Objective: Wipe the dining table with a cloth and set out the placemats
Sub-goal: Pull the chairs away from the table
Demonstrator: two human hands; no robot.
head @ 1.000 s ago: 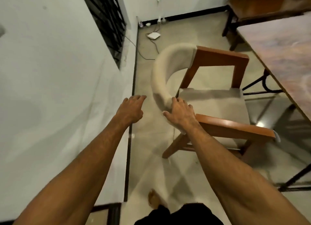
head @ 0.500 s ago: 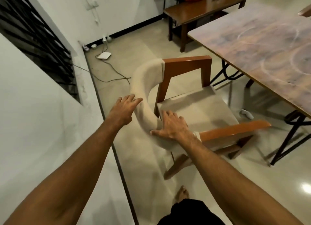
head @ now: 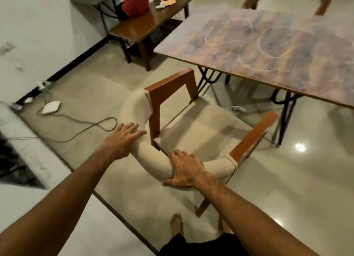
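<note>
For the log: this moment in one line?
left hand: rests on cream padded chair backrest | right hand: grips it | ring-marked dining table: untouched

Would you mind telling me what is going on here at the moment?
A person stands behind a chair set a little back from the dining table. The left hand rests flat on its padded backrest, and the right hand grips the backrest further along. Neither hand holds a cloth. The tabletop shows ring-shaped smears, and no placemats are visible on it.
</note>
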